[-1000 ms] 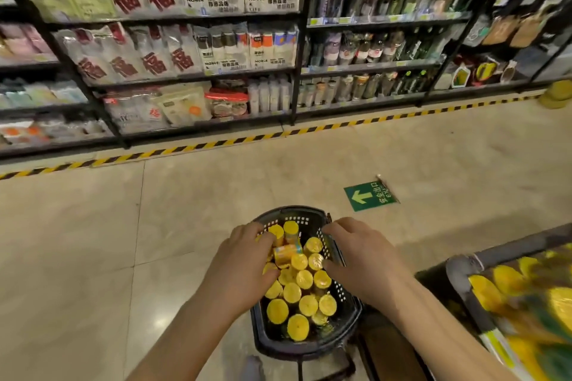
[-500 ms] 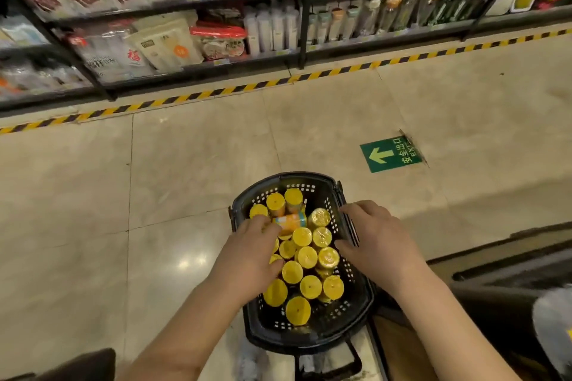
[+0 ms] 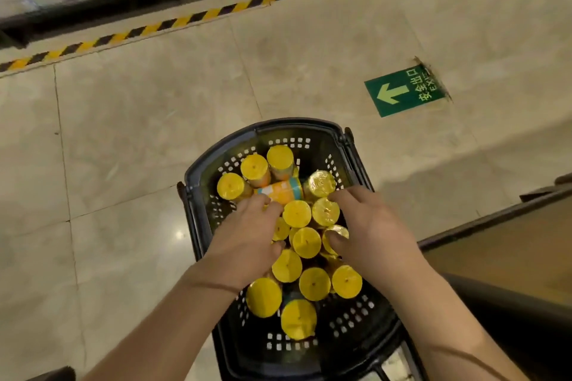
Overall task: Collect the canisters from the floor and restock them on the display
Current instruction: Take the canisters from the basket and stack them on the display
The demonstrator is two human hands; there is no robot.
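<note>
Left grip: fingers curled down among the canisters, thumb tucked vs. a yellow lid, wrapped on the ones under the palm. Right grip: thumb on a foil lid, fingers bent over the far side of the next one, pinching that pair. Both are mid-pile w/ a cluster of upright canisters between them.

All canisters in view are inside the black basket, lids up, exc. one lying canister on its side across the far part of the pile. Basket is down at floor level. No loose ones on the tiles in view, so collecting looks done or nearly.

Restock not yet begun w/ this lot: nothing is lifted clear of the rim. Wood-toned edge at right may be the display, can't tell. Far side: hazard tape, exit sticker.
</note>
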